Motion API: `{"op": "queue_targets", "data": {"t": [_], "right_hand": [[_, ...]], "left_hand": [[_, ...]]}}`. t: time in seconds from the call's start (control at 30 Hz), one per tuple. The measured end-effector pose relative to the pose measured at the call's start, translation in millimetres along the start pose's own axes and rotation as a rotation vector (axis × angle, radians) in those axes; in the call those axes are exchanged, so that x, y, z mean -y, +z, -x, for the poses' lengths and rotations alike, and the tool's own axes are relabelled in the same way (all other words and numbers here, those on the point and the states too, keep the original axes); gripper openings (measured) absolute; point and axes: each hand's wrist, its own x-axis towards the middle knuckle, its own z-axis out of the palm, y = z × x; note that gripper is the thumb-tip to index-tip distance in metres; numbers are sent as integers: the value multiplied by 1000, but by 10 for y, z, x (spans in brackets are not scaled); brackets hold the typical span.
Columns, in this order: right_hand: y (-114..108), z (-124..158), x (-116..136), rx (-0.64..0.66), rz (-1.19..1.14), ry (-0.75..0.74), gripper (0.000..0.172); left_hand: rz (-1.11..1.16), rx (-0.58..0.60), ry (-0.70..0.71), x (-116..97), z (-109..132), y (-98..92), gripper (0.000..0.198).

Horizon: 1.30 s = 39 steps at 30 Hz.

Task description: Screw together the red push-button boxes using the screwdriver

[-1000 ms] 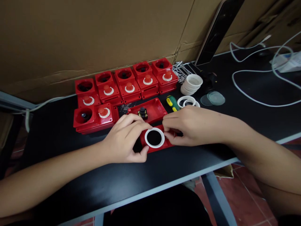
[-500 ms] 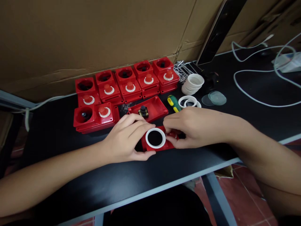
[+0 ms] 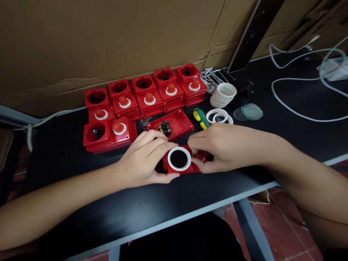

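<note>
On the black table in front of me lies a red plastic housing (image 3: pixel 174 169) with a white ring (image 3: pixel 169 159) set around its dark round opening. My left hand (image 3: pixel 148 157) grips the left end of this housing, thumb on the near side and fingers on the far side. Over its right end, the curled fingers of my right hand (image 3: pixel 214 148) press close beside the ring; what they pinch, if anything, is hidden. Just behind stands an open red tray-shaped base (image 3: pixel 181 125), with a small black button module (image 3: pixel 164 127) at its left end.
Several red boxes (image 3: pixel 149 99) with orange knobs line the cardboard wall. A green-yellow screwdriver handle (image 3: pixel 200 118), loose white rings (image 3: pixel 216 116), stacked white rings (image 3: pixel 223 95), clear discs (image 3: pixel 252 111) and metal screws (image 3: pixel 212 80) lie to the right. White cables (image 3: pixel 296 79) loop at far right.
Both hands keep the same hold on the red housing, with hardly any movement. The view has shifted very slightly.
</note>
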Motion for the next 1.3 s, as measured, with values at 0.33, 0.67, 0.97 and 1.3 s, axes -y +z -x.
{"op": "queue_targets", "data": {"t": [0.33,0.67,0.97,1.3], "right_hand": [[-15,6,2,12,0,5,22],[-12,-3,-16,14,2,1,23],[-14,12,-22,12,-2,-7,24],[-20,10,-16,13,-2,-12,24]], "left_hand": [[7,20,-18,4,9,-20,58],[-2,10,-14,-2,7,-11,56],[11,22,-20,3,11,-11,58],[-3,1,0,0,4,-5,56]]}}
